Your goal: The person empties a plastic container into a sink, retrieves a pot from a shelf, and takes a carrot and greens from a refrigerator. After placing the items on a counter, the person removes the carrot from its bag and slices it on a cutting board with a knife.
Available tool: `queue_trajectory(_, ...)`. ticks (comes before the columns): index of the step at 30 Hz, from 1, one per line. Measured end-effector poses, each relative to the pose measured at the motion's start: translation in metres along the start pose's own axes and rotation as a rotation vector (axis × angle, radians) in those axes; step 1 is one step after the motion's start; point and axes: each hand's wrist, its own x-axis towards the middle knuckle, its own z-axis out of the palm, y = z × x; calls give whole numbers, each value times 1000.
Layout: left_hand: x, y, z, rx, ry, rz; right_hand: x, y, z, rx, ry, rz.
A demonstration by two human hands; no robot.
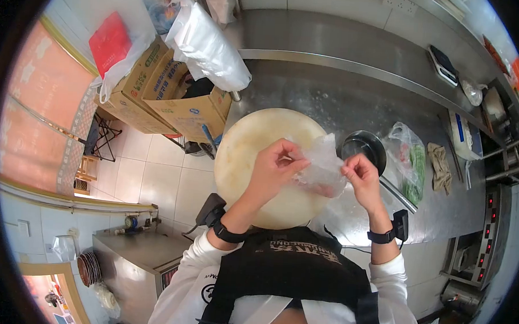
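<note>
Over the round cutting board [248, 161], a clear plastic bag [320, 159] is stretched between my two hands. Something pinkish shows through its lower part; I cannot make out what it is. My left hand [281, 163] pinches the bag's left side, thumb against the fingers. At the upper right edge of the bag, my right hand [360, 177] is closed on the plastic. Just beyond my right hand stands a dark metal pan [364, 148], its ribbed handle [400, 194] pointing toward the lower right.
A bag of green vegetables [412, 168] and a cloth [439, 168] lie right on the steel counter [332, 90]. Cardboard boxes [180, 112] and a plastic bag roll [212, 47] stand left. A scale [443, 67] sits on the raised shelf [346, 38].
</note>
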Motion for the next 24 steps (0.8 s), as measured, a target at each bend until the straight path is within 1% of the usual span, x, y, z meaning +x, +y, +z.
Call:
queue_trajectory(1, -2, 3, -1, 49, 16, 25, 4, -3, -1, -35, 54, -57)
queue_trajectory(2, -4, 10, 0, 48, 15, 27, 7, -7, 0, -45, 102, -203)
queue_trajectory(3, -8, 20, 2, 63, 24, 73, 8, -24, 5, -45, 102, -202)
queue_trajectory(4, -12, 27, 5, 76, 36, 112, 8, -51, 16, -263, 112, -412)
queue_trajectory(5, -14, 31, 7, 74, 39, 103, 6, -70, 24, -479, 120, -619)
queue_trajectory(7, -16, 38, 12, 232, 55, 195, 4, -82, 31, -615, -182, -639)
queue_trajectory(8, -18, 40, 12, 233, 54, 190, 4, -72, 29, -689, -196, -679)
queue_trajectory(9, -19, 42, 10, 223, 150, 148, 2, -72, 24, -688, -195, -678)
queue_trajectory(10, -20, 43, 9, 210, 247, 107, -1, -74, 17, -769, -185, -686)
queue_trajectory(11, -20, 43, 5, 209, 250, 108, -3, -76, 12, -850, -178, -693)
queue_trajectory(12, -22, 41, -1, 109, 306, 89, -8, -79, 9, -856, -177, -749)
queue_trajectory(13, -24, 38, -6, 11, 360, 69, -14, -82, 4, -853, -182, -747)
queue_trajectory(14, -24, 36, -12, -99, 468, 49, -21, -85, -1, -873, -300, -686)
queue_trajectory(15, -22, 40, -15, -99, 472, 47, -24, -89, -4, -890, -418, -623)
queue_trajectory(17, -19, 51, -19, -206, 477, 172, -28, -93, -2, -916, -420, -587)
queue_trajectory(18, -20, 52, -18, -42, 268, 90, -31, -95, 0, -944, -417, -553)
queue_trajectory(19, -18, 50, -11, -44, 267, 88, -30, -99, 3, -945, -417, -550)
queue_trajectory(21, -14, 45, 11, 357, -13, 87, -25, -106, 11, -868, -482, -702)
queue_trajectory(22, -13, 41, 11, 357, -14, 88, -25, -105, 12, -869, -481, -702)
queue_trajectory(24, -7, 26, 8, 744, -430, 66, -24, -100, 13, -795, -584, -745)
